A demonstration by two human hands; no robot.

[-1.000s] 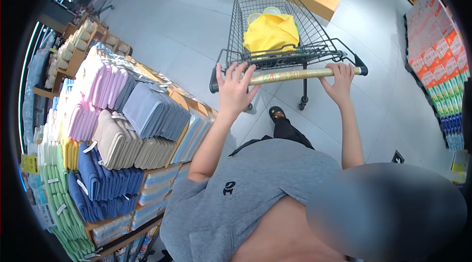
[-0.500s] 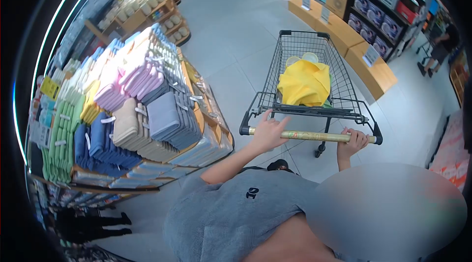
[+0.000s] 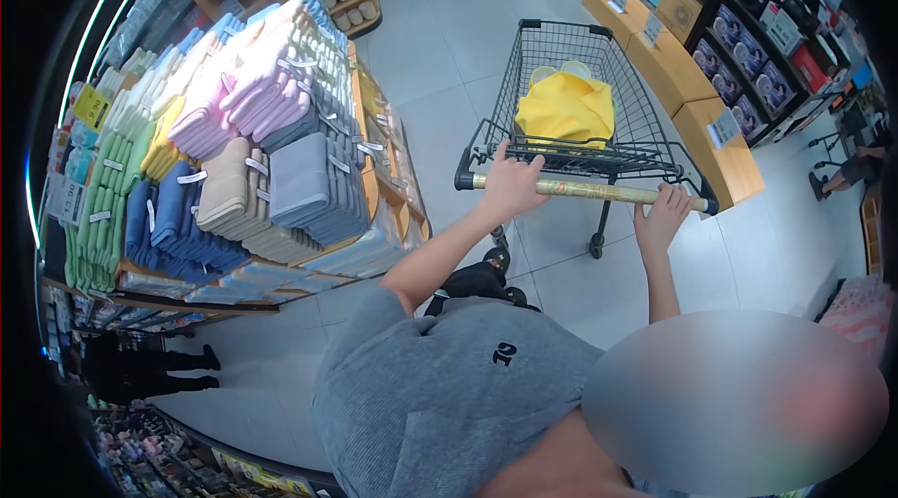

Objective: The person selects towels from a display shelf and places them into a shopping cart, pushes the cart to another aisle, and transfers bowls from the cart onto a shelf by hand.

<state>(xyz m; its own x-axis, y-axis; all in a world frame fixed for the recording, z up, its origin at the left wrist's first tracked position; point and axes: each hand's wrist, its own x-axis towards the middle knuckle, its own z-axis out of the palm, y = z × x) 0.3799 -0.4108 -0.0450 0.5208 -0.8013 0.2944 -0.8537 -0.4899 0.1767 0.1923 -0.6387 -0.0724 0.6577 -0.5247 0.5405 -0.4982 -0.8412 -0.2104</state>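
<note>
My left hand [image 3: 513,184] is closed around the left part of a shopping cart's gold-coloured handle [image 3: 589,190], with its index finger and thumb stretched out. Near the right end, my right hand [image 3: 664,216] lies over the same handle, fingers bent across it. The black wire shopping cart [image 3: 645,129] stands in front of me. Inside its basket is a bright yellow cloth-like item [image 3: 564,108], with clear round containers [image 3: 572,71] partly hidden behind it.
Folded towels [image 3: 271,96] in many colours fill a display at left. A wooden ledge [image 3: 678,91] with sign cards runs along the cart's right. Boxed goods [image 3: 744,58] stand behind it. One person in dark clothes [image 3: 140,372] is at lower left; another person [image 3: 856,171] is at far right.
The cart and both my hands sit slightly higher in view, and the towel display has shifted down-left relative to the cart. My shoes now show. The fingers of my right hand look less tightly curled.
</note>
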